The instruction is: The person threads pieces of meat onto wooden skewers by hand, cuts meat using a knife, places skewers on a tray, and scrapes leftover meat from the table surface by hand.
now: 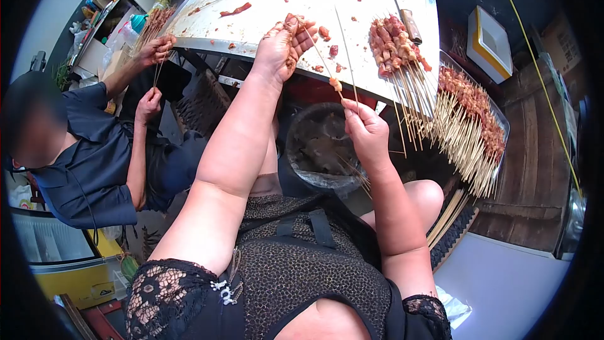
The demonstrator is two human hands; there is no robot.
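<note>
My left hand is at the table's front edge, fingers curled and smeared with reddish meat. Small meat pieces show at its palm, partly hidden by the fingers. My right hand, lower and to the right, pinches two thin wooden skewers. One skewer slants up to my left fingers, its tip beside them, with a small piece of meat threaded on it. The other skewer is bare and points up over the table. Loose meat bits lie near my left hand.
The white table carries a pile of meat skewers and a wooden-handled knife. A tray full of skewers sits at right. Below is a round basin. At left, another person holds skewers.
</note>
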